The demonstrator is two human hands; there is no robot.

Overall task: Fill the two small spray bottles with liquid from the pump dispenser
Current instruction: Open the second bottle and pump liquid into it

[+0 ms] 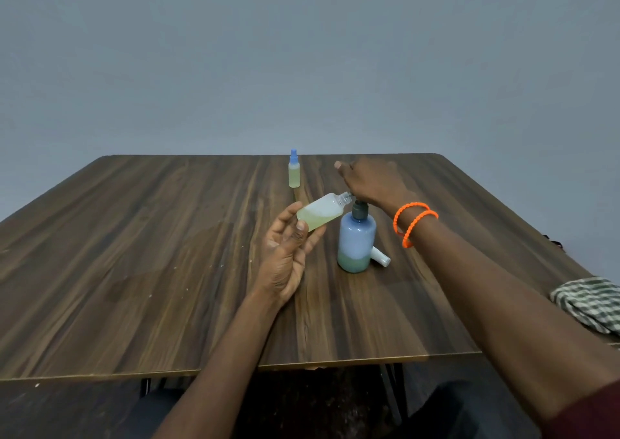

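The pump dispenser (356,244) stands upright on the wooden surface (134,254), a pale blue bottle with a dark collar and a low band of greenish liquid at its base. The right hand (372,182) lies on top of the dispenser's pump head, covering it; its fingers point away from the person and lie close together, thumb stretched out to the left, and the head itself is hidden beneath the palm. Two orange bracelets (414,222) circle that wrist.

Just left of the dispenser, the left hand (285,254) holds an uncapped small spray bottle (322,212) off the surface, tilted so its threaded neck meets the dispenser's nozzle. Thumb and fingers (303,227) pinch the bottle's lower end. The bottle is partly filled with pale yellow-green liquid.

Beyond the dispenser, farther from the person, a second small spray bottle (294,170) stands upright with its blue spray top on, holding the same pale liquid. A white cap (380,257) lies on its side, touching or just behind the dispenser's right base. A checked cloth (590,301) rests well to the dispenser's right, at the surface's edge.
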